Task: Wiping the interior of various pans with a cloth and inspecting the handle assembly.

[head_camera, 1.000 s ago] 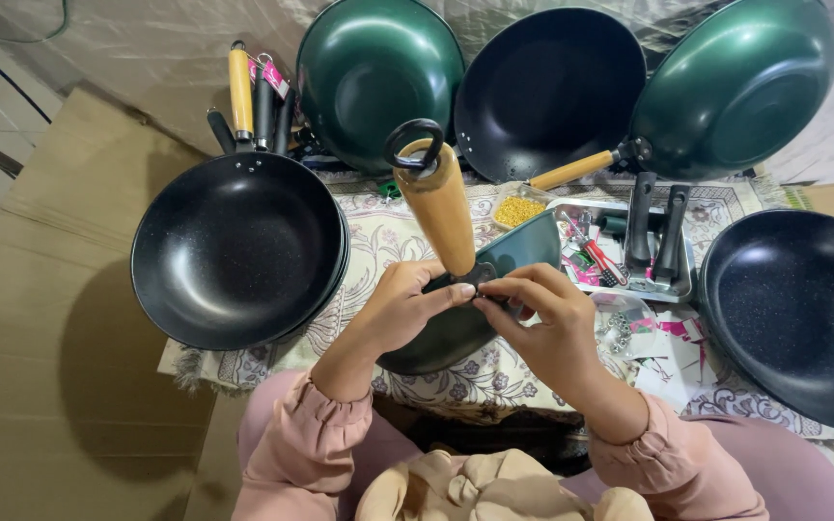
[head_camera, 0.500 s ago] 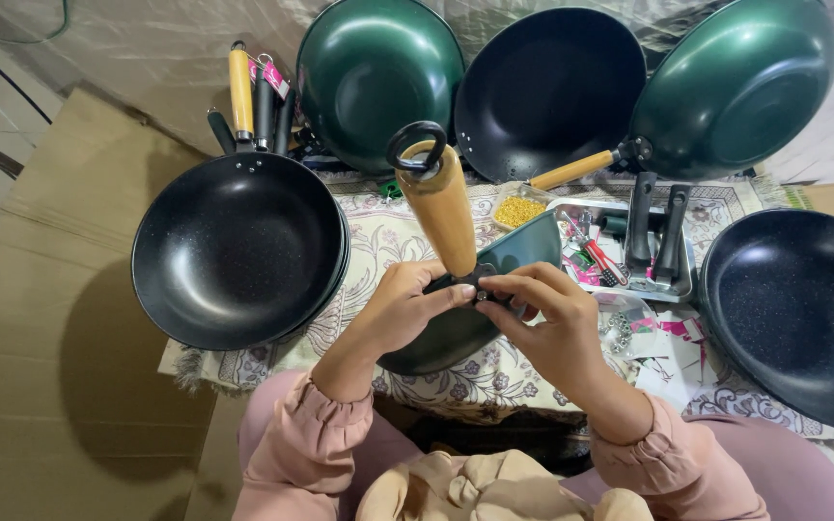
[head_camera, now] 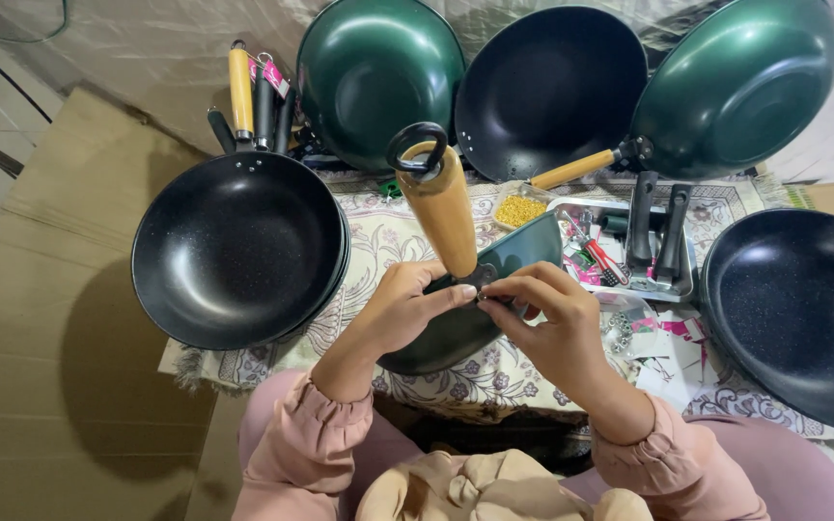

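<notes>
A dark green pan (head_camera: pixel 494 289) stands on its edge on my lap side of the table, its wooden handle (head_camera: pixel 439 207) with a black hanging loop pointing up toward the camera. My left hand (head_camera: pixel 407 304) grips the pan where the handle joins it. My right hand (head_camera: pixel 542 314) pinches at the same joint with its fingertips; what lies between them is hidden. Both hands touch there.
A black pan (head_camera: pixel 238 246) lies at the left and another (head_camera: pixel 793 309) at the right. Green and black woks (head_camera: pixel 378 72) lean along the back wall. A tray (head_camera: pixel 692 280) of black handles, a small dish of yellow pieces (head_camera: pixel 519 209) and loose handles (head_camera: pixel 253 96) sit on the patterned cloth.
The hands stay at the handle joint with only slight finger movement; the pan and handle have not visibly shifted.
</notes>
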